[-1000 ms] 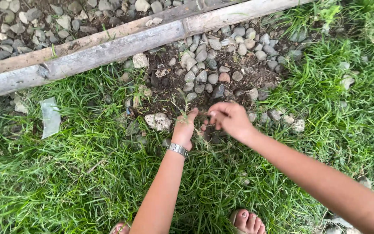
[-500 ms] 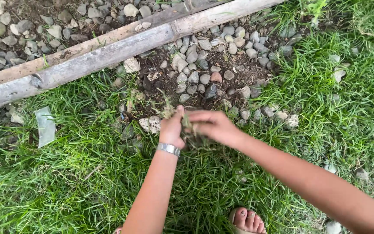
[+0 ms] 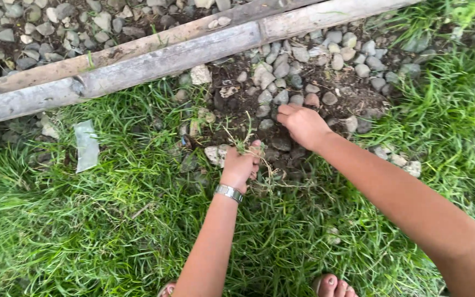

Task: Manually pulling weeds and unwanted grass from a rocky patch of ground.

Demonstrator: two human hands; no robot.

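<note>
stones (image 3: 281,71), bamboo pole (image 3: 160,60), plastic scrap (image 3: 86,144)

Two weathered bamboo poles (image 3: 160,60) lie side by side beyond the hands, slanting across the ground. Grey stones (image 3: 281,69) are scattered on dark soil ahead of the hands and past the poles. A scrap of clear plastic (image 3: 86,144) rests in the grass (image 3: 83,220) well off to the left.
</note>
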